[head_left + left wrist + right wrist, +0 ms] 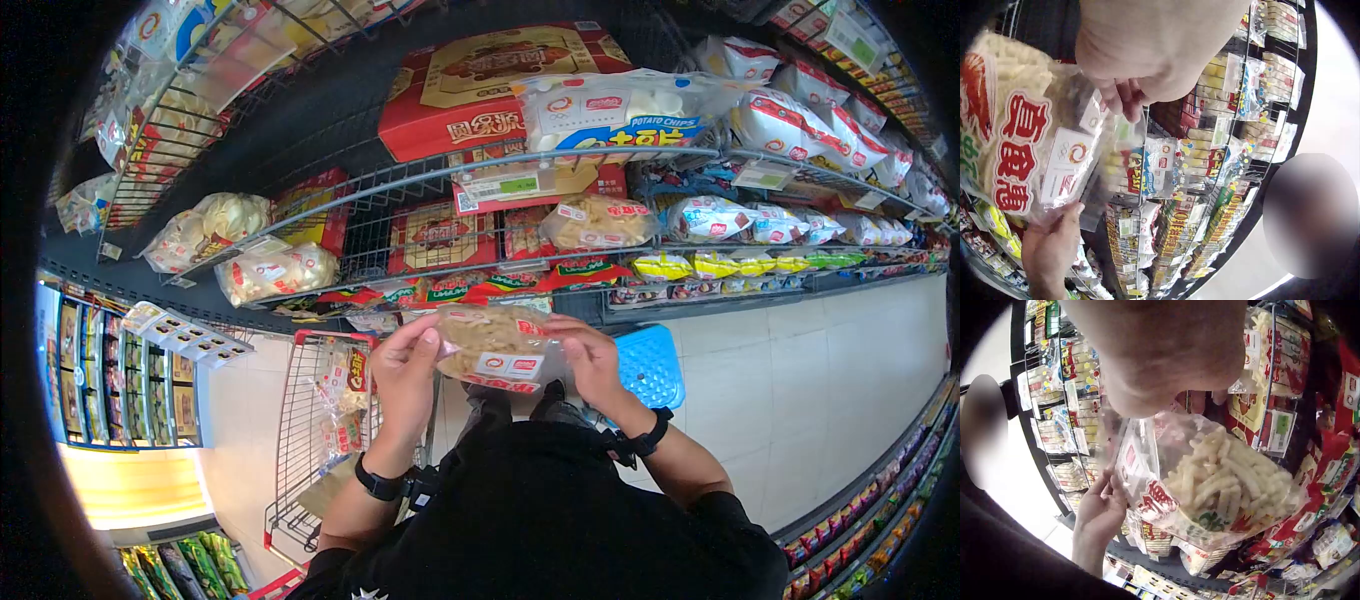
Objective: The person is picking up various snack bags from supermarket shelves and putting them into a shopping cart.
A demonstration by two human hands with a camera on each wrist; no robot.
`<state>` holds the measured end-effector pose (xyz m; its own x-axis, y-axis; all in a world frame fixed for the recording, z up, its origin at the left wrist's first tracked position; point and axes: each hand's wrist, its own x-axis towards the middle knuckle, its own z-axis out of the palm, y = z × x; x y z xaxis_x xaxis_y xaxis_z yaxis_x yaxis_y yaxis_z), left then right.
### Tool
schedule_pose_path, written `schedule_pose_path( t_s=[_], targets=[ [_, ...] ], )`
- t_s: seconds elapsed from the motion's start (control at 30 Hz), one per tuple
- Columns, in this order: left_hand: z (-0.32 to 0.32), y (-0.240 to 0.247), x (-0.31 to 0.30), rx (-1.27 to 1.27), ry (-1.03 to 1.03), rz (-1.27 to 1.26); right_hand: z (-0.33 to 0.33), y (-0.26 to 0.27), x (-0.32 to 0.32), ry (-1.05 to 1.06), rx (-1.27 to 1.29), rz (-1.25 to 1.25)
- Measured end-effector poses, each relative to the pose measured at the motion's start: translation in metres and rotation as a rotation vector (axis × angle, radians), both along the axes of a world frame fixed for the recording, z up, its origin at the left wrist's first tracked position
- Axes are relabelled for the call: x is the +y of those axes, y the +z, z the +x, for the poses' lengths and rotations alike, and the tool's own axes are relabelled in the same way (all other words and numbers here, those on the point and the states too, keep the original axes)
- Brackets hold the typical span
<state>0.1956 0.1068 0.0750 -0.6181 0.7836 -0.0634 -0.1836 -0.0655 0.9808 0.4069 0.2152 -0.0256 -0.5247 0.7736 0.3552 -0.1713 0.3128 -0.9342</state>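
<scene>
"Are both hands busy?"

"Yes. On my feed the left hand [408, 370] pinches one end of a clear snack bag [490, 345], and the right hand [595, 368] grips the other. Neither has let go."

"Why by the ends?"

"I'd guess to leave the print readable: the label panel [1065, 165] is uncovered, and the stick-shaped pieces [1232, 478] probably escape a squeeze."

"Where exactly is it?"

"Held up in front of the black shirt [540, 500], before the wire shelf [720, 153]. A similar-looking bag [598, 222] lies just beyond on a lower level, so I'd judge the two belong together."

"Further out?"

"On the left I see a shopping cart [298, 345] with snack bags [348, 380] inside, parked close, probably for easy loading. Right, a blue dimpled object [648, 368]; I can't tell its use. Higher up, a potato chips bag [625, 108] sits ahead of a big red box [425, 132], likely so the smaller item shows."
</scene>
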Motion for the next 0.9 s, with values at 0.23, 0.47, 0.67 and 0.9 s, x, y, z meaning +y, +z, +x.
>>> schedule_pose_path(
  t_s=[0.23, 0.47, 0.67, 0.9],
  targets=[
    [-0.036, -0.032, 0.003, 0.322, -0.215, -0.044, -0.01, 0.002, 0.009, 0.006, -0.015, -0.327],
    [-0.04, -0.074, 0.008, 0.207, -0.527, 0.052, -0.007, -0.006, 0.008, -0.052, -0.113, -0.366],
    [-0.03, -0.08, 0.013, 0.303, -0.402, -0.179, -0.007, 0.001, 0.016, -0.081, -0.078, -0.407],
    [-0.035, -0.086, 0.012, 0.356, -0.343, -0.151, -0.007, 0.005, 0.016, 0.03, 0.04, -0.382]
  ],
)
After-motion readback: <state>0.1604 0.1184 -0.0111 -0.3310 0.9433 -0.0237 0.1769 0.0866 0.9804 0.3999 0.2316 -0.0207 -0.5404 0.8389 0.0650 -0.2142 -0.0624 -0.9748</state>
